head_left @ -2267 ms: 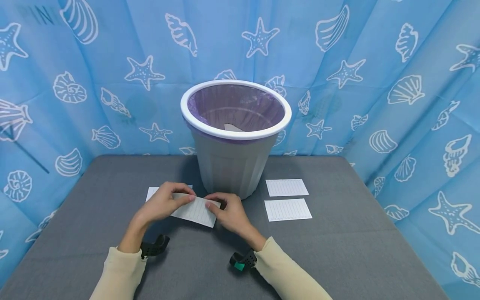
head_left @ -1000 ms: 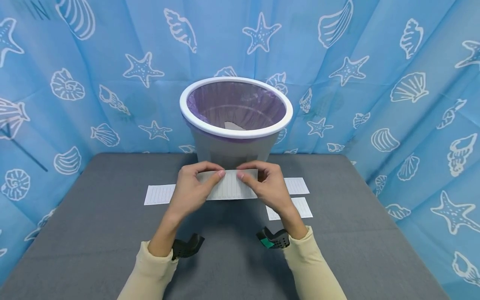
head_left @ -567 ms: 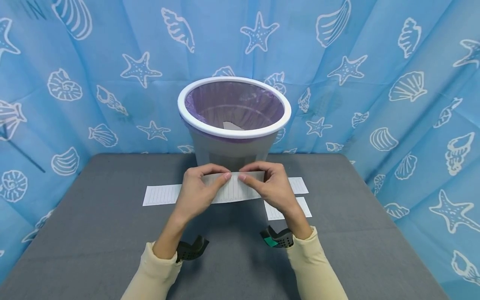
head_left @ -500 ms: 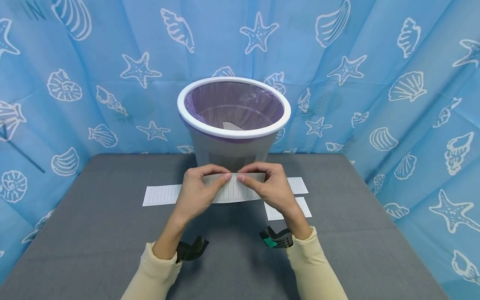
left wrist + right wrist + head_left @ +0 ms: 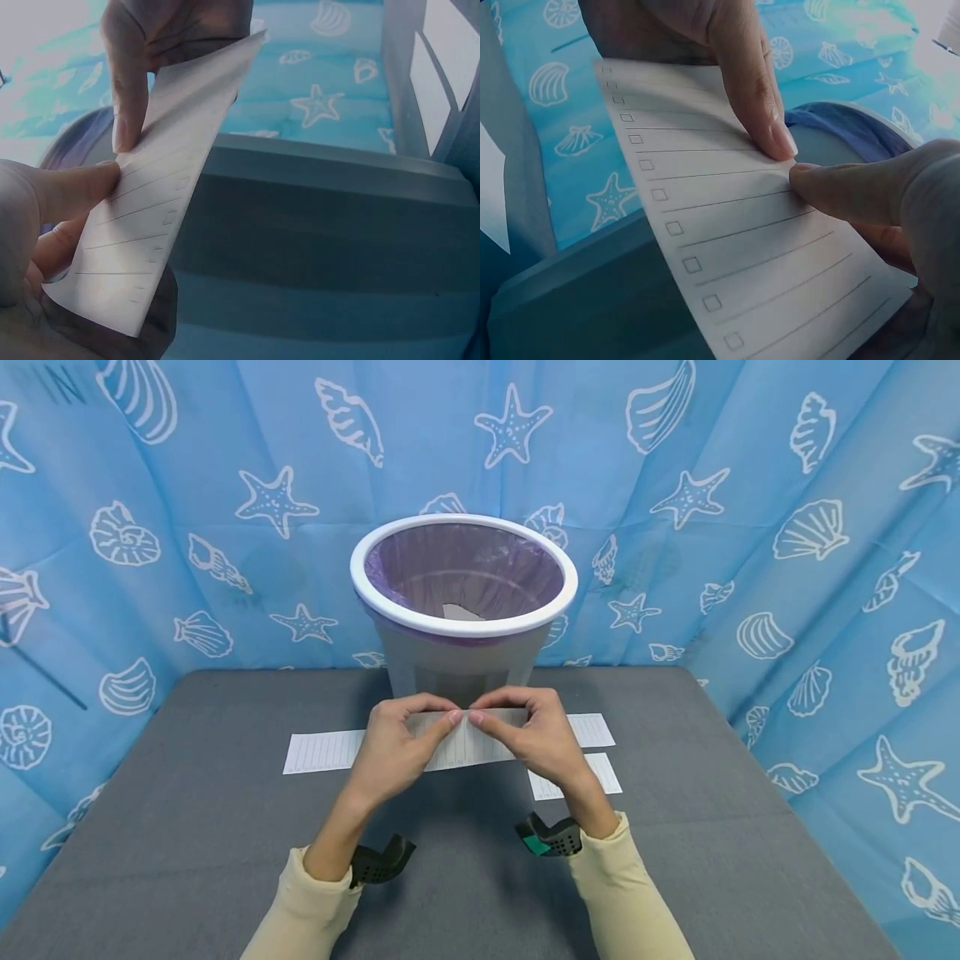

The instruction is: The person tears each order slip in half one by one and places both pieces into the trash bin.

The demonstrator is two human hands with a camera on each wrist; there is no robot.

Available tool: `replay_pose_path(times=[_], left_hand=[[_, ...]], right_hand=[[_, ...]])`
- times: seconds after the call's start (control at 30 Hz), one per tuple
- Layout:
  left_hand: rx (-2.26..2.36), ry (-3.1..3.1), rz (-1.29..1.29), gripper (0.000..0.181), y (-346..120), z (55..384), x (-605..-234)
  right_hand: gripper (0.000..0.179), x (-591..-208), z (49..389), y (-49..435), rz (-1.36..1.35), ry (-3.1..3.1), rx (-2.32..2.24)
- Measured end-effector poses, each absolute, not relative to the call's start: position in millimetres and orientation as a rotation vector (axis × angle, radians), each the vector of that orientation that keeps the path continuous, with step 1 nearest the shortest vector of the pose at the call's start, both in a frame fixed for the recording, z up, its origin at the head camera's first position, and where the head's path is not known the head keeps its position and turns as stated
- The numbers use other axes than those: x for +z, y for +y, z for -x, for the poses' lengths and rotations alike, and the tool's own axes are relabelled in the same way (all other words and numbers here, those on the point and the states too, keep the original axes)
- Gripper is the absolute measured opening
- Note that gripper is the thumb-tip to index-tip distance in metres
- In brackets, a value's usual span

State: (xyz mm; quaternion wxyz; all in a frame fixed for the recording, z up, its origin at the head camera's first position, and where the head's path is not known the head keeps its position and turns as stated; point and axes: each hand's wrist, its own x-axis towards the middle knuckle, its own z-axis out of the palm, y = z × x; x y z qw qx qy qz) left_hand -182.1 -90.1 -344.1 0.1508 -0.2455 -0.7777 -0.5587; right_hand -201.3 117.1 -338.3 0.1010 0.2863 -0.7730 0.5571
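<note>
A white sheet of lined paper with small checkboxes [image 5: 467, 745] is held up in front of the bin, above the table. My left hand [image 5: 401, 739] pinches its top edge between thumb and fingers. Close beside it, my right hand [image 5: 534, 731] pinches the same edge, so the two thumbs almost meet. In the right wrist view the lined paper [image 5: 705, 187] looks whole, with a slight bend and no tear that I can see. The left wrist view shows the paper [image 5: 150, 195] tilted, with fingers behind it.
A grey bin [image 5: 457, 664] with a white rim and purple liner stands behind the hands, with a white piece inside. One lined sheet [image 5: 322, 751] lies on the left; two others, an upper sheet [image 5: 592, 730] and a lower sheet [image 5: 604, 772], lie right on the grey table [image 5: 225, 843].
Both hands have lifted the paper from the left of the table to the middle, before the bin, and brought their grips together at its top edge. Over the last half second they barely move.
</note>
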Motion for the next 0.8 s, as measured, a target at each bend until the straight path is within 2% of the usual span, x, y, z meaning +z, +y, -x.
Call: replay_pose_path(times=[0.33, 0.8], left_hand=[[-1.597, -2.298, 0.662, 0.012, -88.7, 181.4, -347.1], [-1.844, -2.253, 0.649, 0.016, -91.8, 184.1, -346.3]], right_hand=[[0.005, -339.8, 201.1, 117.1, -0.854, -2.294, 1.597], [0.003, -341.3, 199.0, 111.5, -0.940, -2.185, 1.491]])
